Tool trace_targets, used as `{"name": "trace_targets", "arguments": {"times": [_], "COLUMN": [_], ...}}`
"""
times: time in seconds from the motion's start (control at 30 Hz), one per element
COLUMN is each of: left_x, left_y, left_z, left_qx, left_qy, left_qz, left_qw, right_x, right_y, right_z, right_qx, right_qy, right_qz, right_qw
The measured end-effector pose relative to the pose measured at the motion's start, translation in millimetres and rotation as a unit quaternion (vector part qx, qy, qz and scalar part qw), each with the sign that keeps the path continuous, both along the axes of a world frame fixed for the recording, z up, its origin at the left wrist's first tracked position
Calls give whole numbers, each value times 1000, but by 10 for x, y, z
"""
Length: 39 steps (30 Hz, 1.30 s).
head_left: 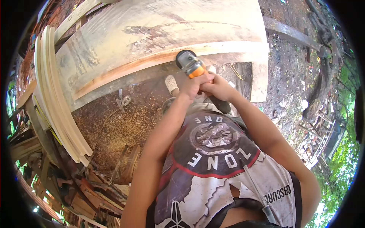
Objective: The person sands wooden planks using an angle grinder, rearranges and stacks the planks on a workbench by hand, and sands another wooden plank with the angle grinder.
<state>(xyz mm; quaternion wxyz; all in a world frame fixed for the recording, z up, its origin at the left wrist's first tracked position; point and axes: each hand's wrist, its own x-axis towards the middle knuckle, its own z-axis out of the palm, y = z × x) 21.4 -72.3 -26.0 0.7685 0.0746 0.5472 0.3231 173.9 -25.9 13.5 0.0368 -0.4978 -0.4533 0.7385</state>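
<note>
An angle grinder [196, 71] with an orange and grey head is held out in front of my body. My left hand [191, 87] is wrapped round its body just behind the orange part. Close against it, my right hand [220, 88] grips the grinder further back, and the dark rear end sticks out below. The round dark disc lies over the edge of a long wooden strip [133, 64]; whether it touches the wood I cannot tell. That strip lies along the near side of a wide, stained board [114, 34].
Several long pale wood strips [57, 95] are stacked at the left. Sawdust [125, 138] covers the ground, with scrap wood [81, 197] at lower left. A short plank [259, 81] projects from the board's right end. A shoe [171, 83] shows below the strip.
</note>
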Motion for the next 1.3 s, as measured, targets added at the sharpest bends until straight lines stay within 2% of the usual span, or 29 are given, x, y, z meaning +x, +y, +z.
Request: {"name": "trace_targets", "arguments": {"times": [0.03, 0.2, 0.27, 0.33, 0.43, 0.57, 0.67, 0.73, 0.8, 0.83, 0.87, 0.93, 1.0, 1.07, 1.13, 1.3], "left_x": [98, 623, 866, 1077, 1469, 1895, 1973, 1827, 1629, 1464, 1294, 957, 560, 193, -122, -753], "left_y": [74, 369, 488, 666, 893, 1246, 1409, 1329, 1214, 1128, 1025, 813, 620, 458, 284, -200], "left_z": [65, 77, -7, 97, 107, -27, -50, -35, -4, -24, -41, -82, -47, -15, 11, -90], "left_qx": [1, 7, 66, 43, 52, 80, 53, 37, -12, -10, -10, -21, -5, 10, -18, 15], "left_qy": [-34, -63, -66, -82, -40, -16, 25, 42, -68, -106, -104, -145, -125, -110, -109, -100], "left_qz": [3, -19, -84, -100, -134, -211, -221, -191, -99, -82, -78, -2, 20, 46, 67, 141], "left_qw": [999, 998, 992, 991, 989, 974, 973, 980, 993, 991, 991, 989, 992, 993, 992, 985], "right_x": [110, 686, 882, 1192, 1503, 1880, 1933, 1763, 1547, 1441, 1266, 941, 552, 195, -114, -793], "right_y": [9, 109, 189, 235, 288, 429, 524, 601, 646, 697, 649, 602, 507, 367, 256, 52], "right_z": [-76, -70, 39, -63, -46, -97, -126, -99, -35, -3, 44, -16, -32, -101, -78, -35], "right_qx": [-20, -11, -32, -35, -14, -25, 14, 13, 29, 7, 7, 14, -7, 70, 76, 103], "right_qy": [31, 5, 42, 38, 10, -16, -57, -50, -3, -33, -20, -34, -4, -22, -24, -49], "right_qz": [-16, -50, -109, -113, -192, -225, -257, -236, -184, -108, -118, -43, -40, 4, 21, 106], "right_qw": [999, 999, 993, 992, 981, 974, 965, 970, 982, 994, 993, 998, 999, 997, 997, 988]}}
